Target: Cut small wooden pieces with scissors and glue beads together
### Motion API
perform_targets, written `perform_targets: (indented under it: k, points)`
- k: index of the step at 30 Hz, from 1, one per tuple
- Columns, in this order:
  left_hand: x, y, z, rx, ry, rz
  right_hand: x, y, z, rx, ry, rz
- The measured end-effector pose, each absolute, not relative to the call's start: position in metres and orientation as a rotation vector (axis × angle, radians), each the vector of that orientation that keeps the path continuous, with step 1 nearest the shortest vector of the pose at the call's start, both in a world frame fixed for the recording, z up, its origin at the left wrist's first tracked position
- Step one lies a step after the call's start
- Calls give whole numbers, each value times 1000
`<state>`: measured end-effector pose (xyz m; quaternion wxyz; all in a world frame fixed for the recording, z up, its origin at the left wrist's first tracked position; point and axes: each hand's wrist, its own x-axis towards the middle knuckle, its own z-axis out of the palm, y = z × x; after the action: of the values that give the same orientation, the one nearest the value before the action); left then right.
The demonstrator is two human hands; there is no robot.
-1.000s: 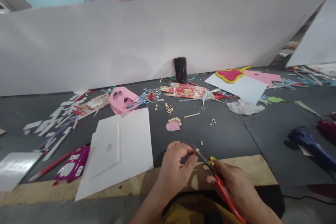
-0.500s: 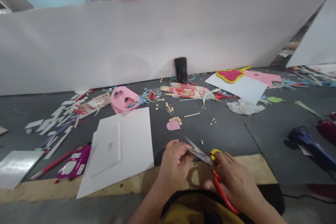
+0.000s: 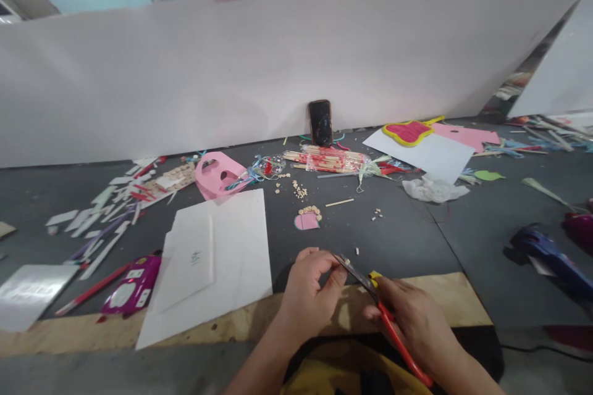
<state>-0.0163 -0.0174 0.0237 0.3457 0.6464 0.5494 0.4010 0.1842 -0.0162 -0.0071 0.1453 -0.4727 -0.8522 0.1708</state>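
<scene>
Red-handled scissors (image 3: 386,319) sit in the right hand (image 3: 410,315), which has its fingers wrapped around the handles. Seen from the head, they lie on a slant: the long way runs from the right hand forward and over to the left, so the tips end up by the left hand (image 3: 308,287). The blades look almost together. The left thumb and first finger curl in close to the tips, and a tiny pale bit (image 3: 347,261) is by the blade; I can't tell if those fingers pinch it. So the left hand is nearer the points. Just past the blades, one little white piece (image 3: 357,251) lies on the dark tabletop (image 3: 407,241). Farther on is a pink card shape (image 3: 306,221).
</scene>
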Motion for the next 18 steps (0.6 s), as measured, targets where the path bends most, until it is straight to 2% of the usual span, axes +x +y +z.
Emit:
perform_targets:
  k: [12,18]
  points:
    - [-15,-18,28,1685,1472,1102,184,-19,-3,-1390,-2380,765]
    - [-16,-18,28,1684,1461,1112,182,-18,-4,-1432,-2348,689]
